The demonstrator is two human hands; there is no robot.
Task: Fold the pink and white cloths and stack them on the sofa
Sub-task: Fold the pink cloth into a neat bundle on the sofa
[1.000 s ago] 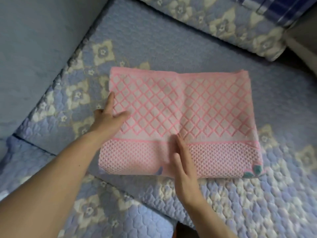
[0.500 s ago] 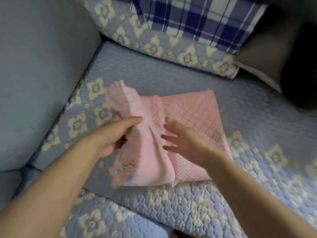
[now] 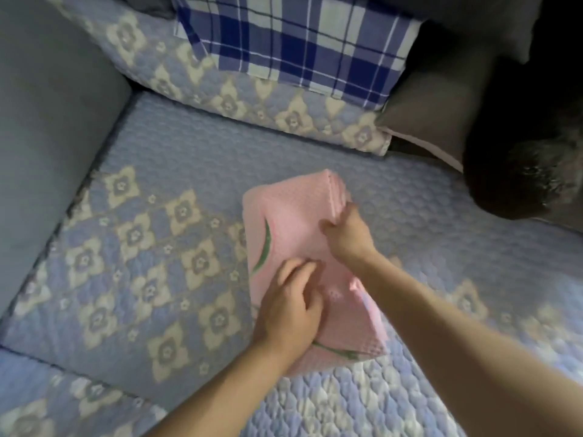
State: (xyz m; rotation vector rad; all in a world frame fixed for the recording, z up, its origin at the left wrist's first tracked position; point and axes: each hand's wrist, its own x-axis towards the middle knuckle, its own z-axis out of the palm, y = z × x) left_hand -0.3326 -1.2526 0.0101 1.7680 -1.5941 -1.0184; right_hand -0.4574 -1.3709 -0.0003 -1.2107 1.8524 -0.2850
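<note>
Pink cloth (image 3: 296,244), folded, on sofa (image 3: 195,171) seat at centre; left hand (image 3: 288,307) pressing its 6 o'clock end, fingers loosely bent; right hand (image 3: 345,233) pinching 1 o'clock edge; risk: layers springing open once released.

A folded pink cloth (image 3: 293,234) with green curved markings is seen lying on a blue quilted sofa (image 3: 176,171) patterned with cream flowers. The left hand (image 3: 288,307) is laid on the cloth's near part, fingers bent against the fabric. The right hand (image 3: 345,234) is placed at the cloth's far right edge. A blue-and-white checked cloth (image 3: 293,42) is draped over the back cushion.
</note>
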